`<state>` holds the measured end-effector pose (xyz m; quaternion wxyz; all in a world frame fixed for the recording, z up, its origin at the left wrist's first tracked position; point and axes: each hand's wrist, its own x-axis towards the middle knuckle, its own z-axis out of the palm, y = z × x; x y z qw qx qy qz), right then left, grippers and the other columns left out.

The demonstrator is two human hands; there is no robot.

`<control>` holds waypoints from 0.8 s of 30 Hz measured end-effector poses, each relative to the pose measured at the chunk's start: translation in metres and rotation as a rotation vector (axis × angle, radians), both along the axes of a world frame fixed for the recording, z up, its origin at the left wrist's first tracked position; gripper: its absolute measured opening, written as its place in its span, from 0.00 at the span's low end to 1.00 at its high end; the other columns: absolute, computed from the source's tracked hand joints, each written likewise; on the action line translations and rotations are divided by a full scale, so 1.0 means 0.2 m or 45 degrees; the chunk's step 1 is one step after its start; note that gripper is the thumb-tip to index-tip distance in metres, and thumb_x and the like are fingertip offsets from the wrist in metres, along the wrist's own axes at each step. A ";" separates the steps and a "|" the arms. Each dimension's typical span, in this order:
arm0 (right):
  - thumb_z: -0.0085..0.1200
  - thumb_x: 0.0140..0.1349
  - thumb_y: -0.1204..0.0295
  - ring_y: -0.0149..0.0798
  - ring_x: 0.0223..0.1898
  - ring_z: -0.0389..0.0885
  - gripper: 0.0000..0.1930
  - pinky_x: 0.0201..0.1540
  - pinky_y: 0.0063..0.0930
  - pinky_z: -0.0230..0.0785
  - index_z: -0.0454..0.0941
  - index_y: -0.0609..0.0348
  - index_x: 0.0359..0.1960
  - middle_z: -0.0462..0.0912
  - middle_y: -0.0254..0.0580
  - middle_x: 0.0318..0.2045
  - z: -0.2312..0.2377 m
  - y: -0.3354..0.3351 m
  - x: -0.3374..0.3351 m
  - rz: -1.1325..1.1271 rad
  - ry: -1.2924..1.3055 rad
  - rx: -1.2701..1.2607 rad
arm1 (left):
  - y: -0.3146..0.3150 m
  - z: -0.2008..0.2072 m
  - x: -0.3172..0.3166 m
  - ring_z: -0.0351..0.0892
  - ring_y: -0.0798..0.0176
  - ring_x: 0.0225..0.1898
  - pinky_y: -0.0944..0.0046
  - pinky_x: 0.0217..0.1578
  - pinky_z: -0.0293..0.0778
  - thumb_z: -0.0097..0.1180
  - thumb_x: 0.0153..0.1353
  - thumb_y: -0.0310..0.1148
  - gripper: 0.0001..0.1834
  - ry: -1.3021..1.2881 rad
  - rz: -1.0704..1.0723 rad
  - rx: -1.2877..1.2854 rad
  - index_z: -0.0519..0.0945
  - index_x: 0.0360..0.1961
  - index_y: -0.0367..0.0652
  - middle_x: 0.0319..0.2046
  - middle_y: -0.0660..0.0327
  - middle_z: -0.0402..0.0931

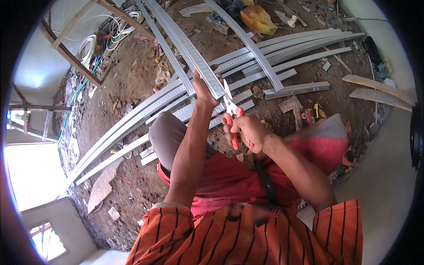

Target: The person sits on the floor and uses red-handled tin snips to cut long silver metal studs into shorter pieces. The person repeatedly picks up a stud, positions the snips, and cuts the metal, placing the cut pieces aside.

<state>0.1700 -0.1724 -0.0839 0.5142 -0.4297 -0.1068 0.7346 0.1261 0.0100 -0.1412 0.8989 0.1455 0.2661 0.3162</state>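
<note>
A long perforated galvanised metal channel (pixel 190 51) slopes away from me to the far left. My left hand (pixel 204 89) is wrapped round it close to its near end. In my right hand (pixel 255 133) is a pair of tin snips (pixel 229 115) with red handles, gripped in closed fingers. The blades point away from me and lie along the right edge of the channel's near end. Whether they bite into the metal, I cannot tell. Another narrow channel (pixel 171 57) runs just left of the held one, and a separate channel (pixel 251 46) lies to its right.
Several metal channels (pixel 128 121) lie crosswise on the dirt floor beyond my knees. A yellow-black tape measure (pixel 319 111) rests near my right knee. Wooden planks (pixel 380 90) are at the right, a wooden frame (pixel 73 57) and cable coils (pixel 87 49) at the far left, a yellow bag (pixel 258 20) beyond.
</note>
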 end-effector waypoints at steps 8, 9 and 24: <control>0.42 0.46 0.80 0.39 0.26 0.75 0.13 0.27 0.34 0.70 0.69 0.64 0.36 0.73 0.40 0.28 0.03 0.04 0.01 -0.109 0.081 -0.038 | -0.02 0.00 0.00 0.71 0.61 0.18 0.64 0.18 0.71 0.29 0.62 0.61 0.33 -0.017 0.034 0.037 0.70 0.40 0.40 0.17 0.58 0.70; 0.42 0.46 0.80 0.39 0.26 0.75 0.13 0.28 0.33 0.70 0.69 0.64 0.36 0.73 0.40 0.28 0.02 0.04 0.02 -0.062 0.068 0.005 | -0.02 0.01 0.00 0.71 0.61 0.18 0.64 0.17 0.72 0.32 0.63 0.59 0.31 -0.026 0.035 0.015 0.70 0.40 0.40 0.17 0.58 0.69; 0.44 0.43 0.78 0.31 0.16 0.74 0.06 0.05 0.16 0.50 0.69 0.58 0.26 0.74 0.38 0.22 0.01 0.07 0.03 -0.024 -0.037 0.009 | -0.01 -0.06 0.02 0.70 0.62 0.16 0.66 0.15 0.70 0.27 0.60 0.65 0.40 -0.010 -0.026 0.144 0.70 0.46 0.36 0.17 0.59 0.70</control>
